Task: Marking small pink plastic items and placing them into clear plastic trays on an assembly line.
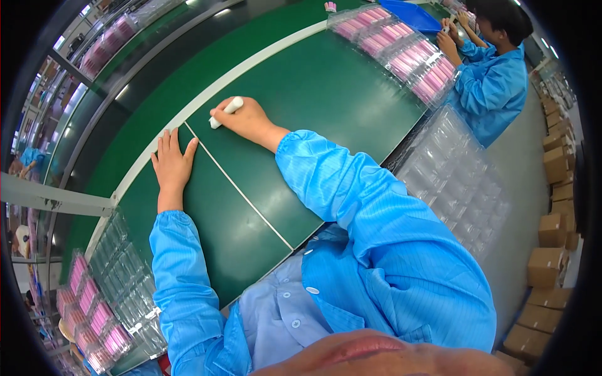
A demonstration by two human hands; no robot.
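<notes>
My right hand is closed round a short white stick with a rounded end, like a thick tube or marker; its exact kind is unclear. The stick's lower end points down at the green work surface, left of the fingers. Flat on that same surface lies my left hand, fingers spread, its tips at the pale raised edge strip. A thin white seam line crosses the green top between my two hands. Nothing shows in the left hand.
Clear plastic trays of pink tubes stand at the far right and lower left. Empty clear trays are stacked at right and left. A co-worker in blue works beside a blue bin. Cardboard boxes line the floor.
</notes>
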